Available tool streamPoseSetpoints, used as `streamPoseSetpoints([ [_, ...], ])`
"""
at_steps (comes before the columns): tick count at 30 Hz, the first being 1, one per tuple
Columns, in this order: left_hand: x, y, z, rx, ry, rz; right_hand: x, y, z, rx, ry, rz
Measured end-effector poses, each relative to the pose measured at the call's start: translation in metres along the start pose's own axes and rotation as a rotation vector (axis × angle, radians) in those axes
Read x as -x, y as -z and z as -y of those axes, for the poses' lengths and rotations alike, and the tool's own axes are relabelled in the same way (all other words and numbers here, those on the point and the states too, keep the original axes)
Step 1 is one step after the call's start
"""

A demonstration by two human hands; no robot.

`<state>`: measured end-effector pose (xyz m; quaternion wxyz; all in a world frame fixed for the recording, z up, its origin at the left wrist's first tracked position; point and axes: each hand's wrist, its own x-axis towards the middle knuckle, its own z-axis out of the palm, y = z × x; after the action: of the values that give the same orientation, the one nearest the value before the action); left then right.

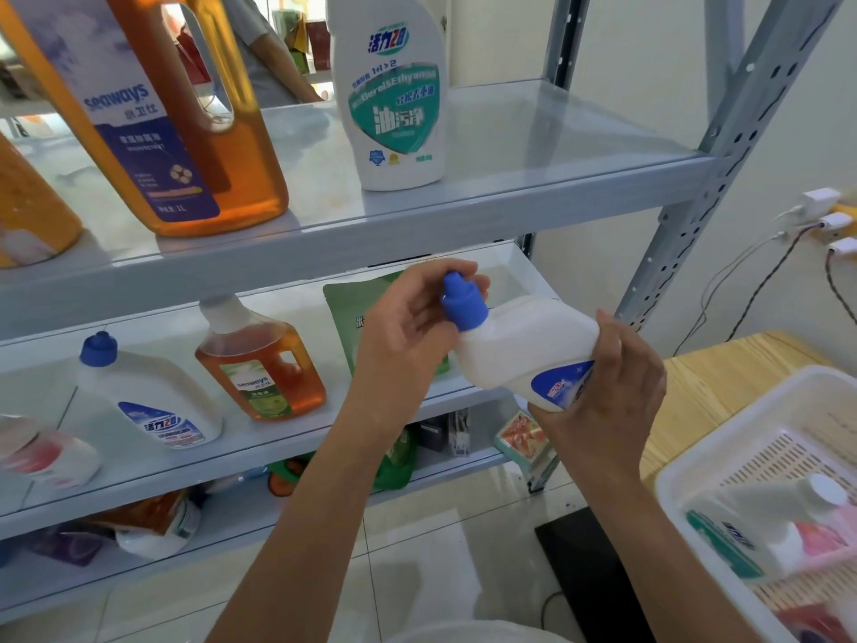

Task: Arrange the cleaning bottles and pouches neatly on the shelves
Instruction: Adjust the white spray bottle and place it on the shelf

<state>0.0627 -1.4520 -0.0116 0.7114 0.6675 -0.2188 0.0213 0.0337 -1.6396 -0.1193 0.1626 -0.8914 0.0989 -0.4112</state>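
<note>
I hold a white bottle (519, 345) with a blue cap, tilted, in front of the middle shelf (287, 438). My right hand (603, 387) grips its lower body by the label. My left hand (408, 327) curls round its neck and blue cap. On the middle shelf stand a matching white bottle (153, 401), a small amber bottle (264, 364) and a green pouch (357, 317), partly hidden behind my left hand. The top shelf (510, 201) carries a large amber bottle (185, 132) and a white bottle with a teal label (394, 99).
A white plastic basket (723, 457) at the lower right holds more bottles and stands on a wooden table (709, 378). Lower shelves hold pouches and boxes. Another person stands behind the shelving. Cables and plugs hang on the right wall.
</note>
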Motion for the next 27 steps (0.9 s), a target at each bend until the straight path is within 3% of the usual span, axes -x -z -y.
streamPoseSetpoints([
  [6,-0.006,-0.005,0.001,0.005,0.008,-0.118,-0.003,0.006,0.009,-0.085,0.007,0.064],
  [10,-0.007,-0.002,-0.001,0.157,0.059,-0.013,-0.003,0.007,0.010,-0.143,-0.014,0.089],
  [22,-0.012,-0.003,-0.006,0.169,0.025,0.145,0.001,0.012,0.010,-0.475,-0.034,0.239],
  [27,-0.015,0.000,-0.005,0.182,-0.045,0.186,-0.001,0.027,0.016,-0.731,-0.158,0.480],
])
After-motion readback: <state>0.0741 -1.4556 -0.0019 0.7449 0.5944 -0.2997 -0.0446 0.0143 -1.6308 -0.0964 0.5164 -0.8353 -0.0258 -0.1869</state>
